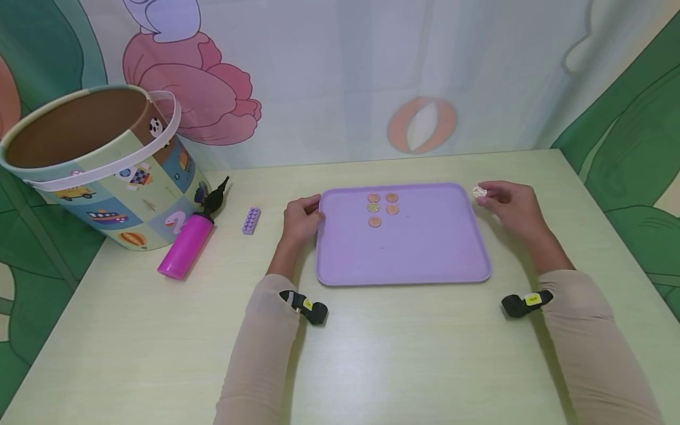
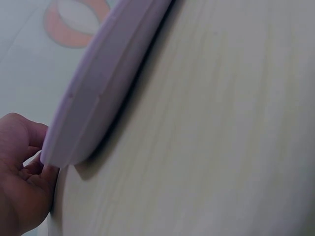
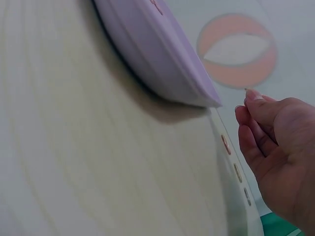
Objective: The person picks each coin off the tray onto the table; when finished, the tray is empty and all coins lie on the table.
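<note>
A purple tray lies on the table with several coins in its upper left part, most of them copper and one a yellower coin. My left hand grips the tray's left edge near the far corner, thumb and fingers at the rim in the left wrist view. Beyond the tray's right edge, my right hand pinches a silver coin between thumb and fingertips. Seen nearly edge-on in the right wrist view, it stands above the table. A copper coin and two others lie on the table beside that hand, hidden in the head view.
Left of the tray lies a small purple toy brick. Further left, a magenta pump with a black nozzle leans by a large patterned bucket with a white handle. A printed curtain hangs behind the table.
</note>
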Demonstrator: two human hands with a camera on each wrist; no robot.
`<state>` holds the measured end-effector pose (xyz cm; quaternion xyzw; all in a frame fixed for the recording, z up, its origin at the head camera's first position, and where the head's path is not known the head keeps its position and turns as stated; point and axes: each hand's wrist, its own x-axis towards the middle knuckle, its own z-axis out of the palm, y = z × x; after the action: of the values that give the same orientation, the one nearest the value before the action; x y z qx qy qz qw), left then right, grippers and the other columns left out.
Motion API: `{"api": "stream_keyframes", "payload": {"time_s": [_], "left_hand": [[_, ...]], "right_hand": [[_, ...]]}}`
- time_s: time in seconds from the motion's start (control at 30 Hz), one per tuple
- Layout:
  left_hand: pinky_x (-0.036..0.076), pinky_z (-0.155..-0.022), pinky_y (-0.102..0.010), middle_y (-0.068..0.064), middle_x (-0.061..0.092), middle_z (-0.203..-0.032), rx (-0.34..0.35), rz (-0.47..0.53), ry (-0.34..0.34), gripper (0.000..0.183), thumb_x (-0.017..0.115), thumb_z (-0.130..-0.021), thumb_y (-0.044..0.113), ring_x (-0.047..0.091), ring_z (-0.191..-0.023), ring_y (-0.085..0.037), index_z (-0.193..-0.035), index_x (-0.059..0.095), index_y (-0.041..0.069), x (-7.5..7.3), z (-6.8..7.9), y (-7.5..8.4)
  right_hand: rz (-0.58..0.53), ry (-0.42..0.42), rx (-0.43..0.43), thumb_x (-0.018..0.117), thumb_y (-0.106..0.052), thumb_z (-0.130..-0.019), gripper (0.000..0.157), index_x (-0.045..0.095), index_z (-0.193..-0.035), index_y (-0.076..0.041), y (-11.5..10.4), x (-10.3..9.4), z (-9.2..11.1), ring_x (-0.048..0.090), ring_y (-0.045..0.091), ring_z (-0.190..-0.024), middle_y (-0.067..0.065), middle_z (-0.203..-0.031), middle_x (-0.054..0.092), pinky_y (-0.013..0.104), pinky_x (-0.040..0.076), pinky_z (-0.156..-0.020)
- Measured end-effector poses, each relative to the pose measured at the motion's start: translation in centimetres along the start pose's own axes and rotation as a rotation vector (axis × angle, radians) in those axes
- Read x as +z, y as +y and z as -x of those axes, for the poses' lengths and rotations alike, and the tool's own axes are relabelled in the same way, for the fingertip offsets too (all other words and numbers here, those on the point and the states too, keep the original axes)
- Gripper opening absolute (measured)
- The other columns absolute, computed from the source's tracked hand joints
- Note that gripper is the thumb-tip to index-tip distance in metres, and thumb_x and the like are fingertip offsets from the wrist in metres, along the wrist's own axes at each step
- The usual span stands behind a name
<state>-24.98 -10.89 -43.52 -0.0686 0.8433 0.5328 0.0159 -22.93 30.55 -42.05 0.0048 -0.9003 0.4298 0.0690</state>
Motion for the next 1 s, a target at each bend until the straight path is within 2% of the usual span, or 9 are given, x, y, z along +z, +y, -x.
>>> {"api": "stream_keyframes", "payload": {"time_s": [0.07, 0.13, 0.2, 0.27, 0.37, 0.53, 0.6, 0.8, 1.0], "left_hand": [[0.052, -0.111, -0.035, -0.020, 0.066, -0.136, 0.001, -0.003, 0.000, 0.050, 0.059, -0.091, -0.001, 0.063, -0.128, -0.028, -0.140, 0.059, 0.001, 0.0, 0.0, 0.0], [0.052, -0.111, -0.035, -0.020, 0.066, -0.136, 0.003, -0.004, -0.001, 0.050, 0.059, -0.090, -0.001, 0.063, -0.128, -0.028, -0.140, 0.059, 0.001, 0.0, 0.0, -0.1], [0.052, -0.111, -0.035, -0.020, 0.066, -0.136, 0.005, -0.003, -0.001, 0.050, 0.059, -0.090, -0.001, 0.064, -0.128, -0.028, -0.140, 0.060, 0.001, 0.0, -0.1, -0.1], [0.052, -0.111, -0.035, -0.020, 0.066, -0.136, 0.006, -0.004, -0.001, 0.050, 0.059, -0.090, -0.001, 0.064, -0.128, -0.028, -0.140, 0.060, 0.001, 0.0, -0.1, -0.2], [0.052, -0.112, -0.035, -0.020, 0.067, -0.135, 0.005, -0.003, -0.002, 0.049, 0.059, -0.090, -0.001, 0.064, -0.128, -0.028, -0.139, 0.060, 0.001, 0.0, -0.1, -0.2], [0.052, -0.112, -0.036, -0.020, 0.066, -0.135, 0.000, -0.004, 0.002, 0.049, 0.059, -0.090, -0.001, 0.063, -0.128, -0.028, -0.140, 0.060, 0.002, -0.1, -0.1, -0.2], [0.052, -0.112, -0.036, -0.020, 0.066, -0.136, -0.001, 0.000, 0.002, 0.049, 0.059, -0.091, -0.001, 0.063, -0.128, -0.028, -0.140, 0.060, 0.001, -0.1, -0.1, -0.3], [0.052, -0.111, -0.036, -0.020, 0.066, -0.136, 0.009, 0.004, 0.001, 0.049, 0.059, -0.090, -0.001, 0.064, -0.128, -0.028, -0.139, 0.060, 0.001, 0.0, 0.0, -0.2], [0.051, -0.112, -0.036, -0.020, 0.067, -0.136, 0.010, -0.009, 0.000, 0.049, 0.059, -0.090, 0.000, 0.064, -0.128, -0.028, -0.139, 0.060, 0.001, 0.0, -0.1, -0.1]], "right_hand": [[0.019, 0.005, 0.012, 0.072, -0.019, -0.095, 0.040, 0.067, -0.130, 0.001, 0.5, -0.2, 0.0, 0.053, -0.019, -0.077, -0.018, -0.090, 0.067, 0.003, 0.044, -0.068], [0.051, 0.010, 0.028, 0.071, -0.021, -0.095, 0.041, 0.067, -0.130, 0.000, 0.9, -0.4, 0.1, 0.052, -0.017, -0.078, -0.001, -0.099, 0.073, 0.004, 0.044, -0.069], [0.080, 0.003, 0.069, 0.070, -0.028, -0.097, 0.045, 0.065, -0.133, -0.002, 1.4, -0.5, 0.1, 0.052, -0.013, -0.082, 0.014, -0.112, 0.073, 0.006, 0.043, -0.072], [0.104, -0.006, 0.111, 0.068, -0.035, -0.097, 0.050, 0.064, -0.136, -0.004, 1.8, -0.7, 0.1, 0.051, -0.007, -0.087, 0.023, -0.121, 0.069, 0.010, 0.042, -0.075], [0.129, -0.015, 0.143, 0.066, -0.037, -0.098, 0.052, 0.062, -0.138, -0.004, 2.3, -0.9, 0.2, 0.050, -0.003, -0.088, 0.026, -0.125, 0.068, 0.011, 0.041, -0.075], [0.152, -0.012, 0.087, 0.066, -0.025, -0.099, 0.043, 0.064, -0.133, 0.000, 2.8, -1.2, 0.2, 0.047, -0.015, -0.077, 0.027, -0.115, 0.068, 0.006, 0.041, -0.067], [0.167, -0.018, 0.070, 0.066, -0.023, -0.099, 0.041, 0.065, -0.132, 0.001, 2.8, -1.2, 0.1, 0.046, -0.014, -0.076, 0.026, -0.112, 0.068, 0.006, 0.040, -0.065], [0.233, -0.042, 0.019, 0.068, -0.016, -0.097, 0.038, 0.066, -0.129, 0.004, 2.6, -1.1, 0.0, 0.053, 0.009, -0.084, 0.027, -0.111, 0.069, 0.006, 0.036, -0.065], [0.235, -0.051, -0.005, 0.069, -0.014, -0.096, 0.036, 0.067, -0.125, 0.007, 2.7, -1.0, 0.0, 0.059, 0.026, -0.093, 0.030, -0.116, 0.067, 0.006, 0.036, -0.066]]}}
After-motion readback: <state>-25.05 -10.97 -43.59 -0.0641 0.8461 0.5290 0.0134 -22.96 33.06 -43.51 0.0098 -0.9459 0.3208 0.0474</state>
